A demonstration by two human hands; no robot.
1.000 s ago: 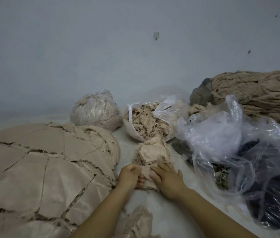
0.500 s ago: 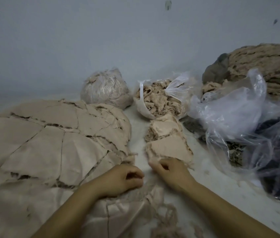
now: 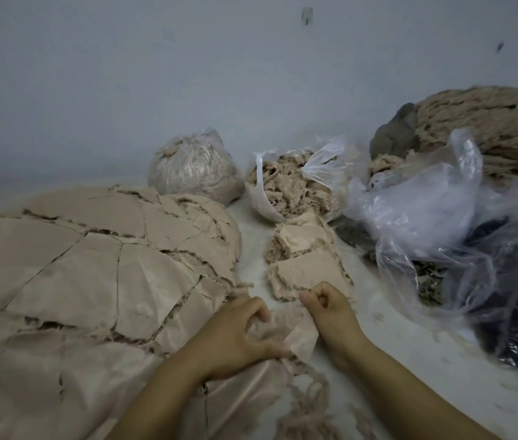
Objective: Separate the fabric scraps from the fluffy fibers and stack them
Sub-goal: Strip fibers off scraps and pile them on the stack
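Note:
A broad heap of flat beige fabric scraps (image 3: 92, 281) covers the left of the white surface. A smaller stack of beige scraps (image 3: 307, 268) with frayed edges lies in the middle. Between my hands lies one scrap with fluffy fibers (image 3: 299, 338) on it. My left hand (image 3: 235, 338) pinches that scrap's near edge with thumb and curled fingers. My right hand (image 3: 330, 309) is curled at the near edge of the small stack, beside the scrap; what it holds is hidden. Loose fluffy strands (image 3: 308, 398) trail toward me.
An open clear bag of fluffy fibers (image 3: 292, 185) stands behind the small stack, a tied bag (image 3: 194, 166) to its left. Crumpled clear plastic over dark fabric (image 3: 473, 249) fills the right. A big beige fiber bundle (image 3: 489, 122) lies against the wall.
Both hands drew back from the small stack toward me. The left hand now pinches a nearer scrap with fibers. The camera tilted left and down, showing more of the big heap.

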